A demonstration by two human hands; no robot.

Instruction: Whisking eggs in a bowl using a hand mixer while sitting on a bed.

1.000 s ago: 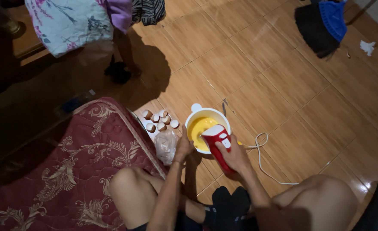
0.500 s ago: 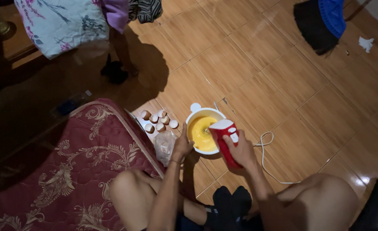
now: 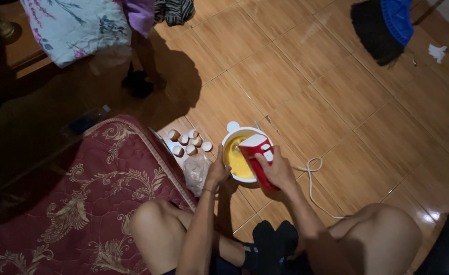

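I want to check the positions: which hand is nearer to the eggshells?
Left. The left hand grips the bowl rim just right of the eggshells; the right hand holds the mixer across the bowl.

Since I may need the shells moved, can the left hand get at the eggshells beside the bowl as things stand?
Probably yes. The left hand rests on the white bowl's near rim, and the eggshells lie just beyond it on the floor; only a crumpled clear plastic bag sits near the path, low and to the side.

A home's living space: glossy tiled floor (image 3: 336,102), patterned red mattress (image 3: 82,203), floral bedding (image 3: 71,25), broom (image 3: 382,25).
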